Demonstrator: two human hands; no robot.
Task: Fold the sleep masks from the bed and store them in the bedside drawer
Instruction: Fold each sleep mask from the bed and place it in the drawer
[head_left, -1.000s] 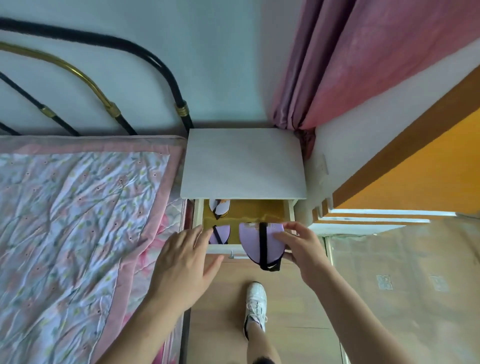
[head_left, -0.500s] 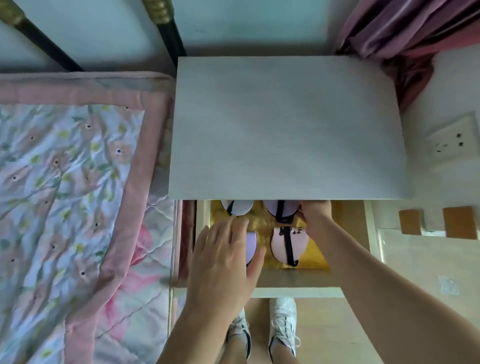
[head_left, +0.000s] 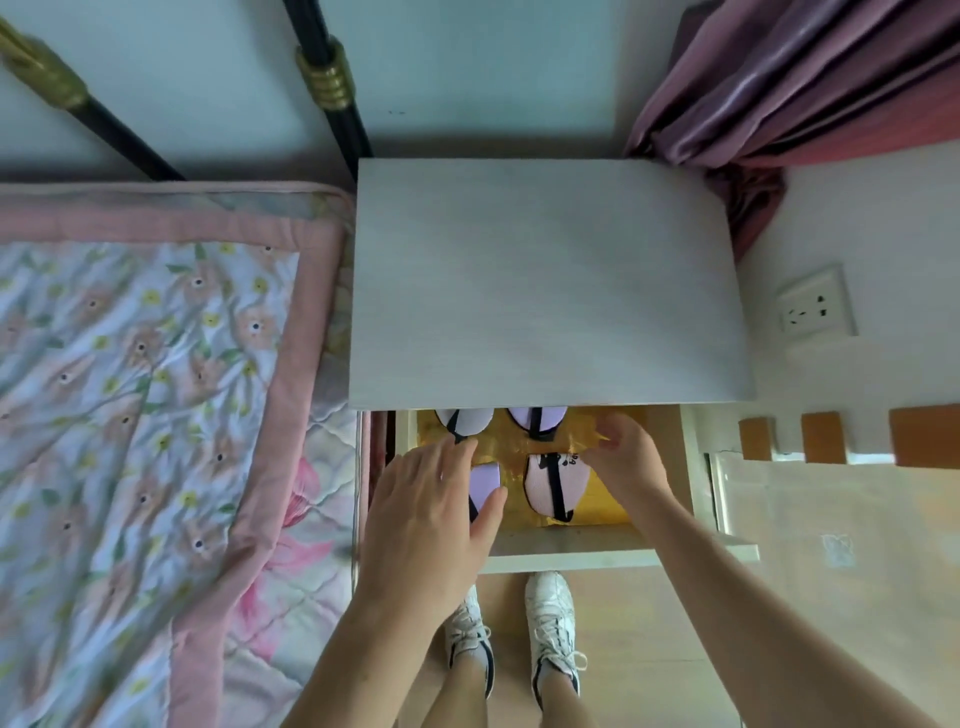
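The bedside drawer (head_left: 597, 552) is pulled out under the white nightstand top (head_left: 545, 280), and its bottom is yellow. Inside lie several folded sleep masks with black straps: a white one (head_left: 467, 420) and a purple one (head_left: 537, 419) at the back, a lilac one (head_left: 483, 479) front left, a pink one (head_left: 548, 486) front middle. My left hand (head_left: 431, 512) lies flat over the lilac mask, fingers spread, hiding most of it. My right hand (head_left: 623, 452) hovers in the drawer's right part beside the pink mask, fingers loosely curled, holding nothing.
The bed with a floral, pink-edged quilt (head_left: 145, 395) lies close on the left, its black metal frame post (head_left: 332, 93) against the wall. A purple curtain (head_left: 805, 83) hangs at the back right above a wall socket (head_left: 815, 309). My white shoes (head_left: 550, 618) stand below the drawer front.
My right hand put the purple mask at the back of the drawer, let go and drew back toward the front. My left hand settled on the lilac mask. The camera moved closer.
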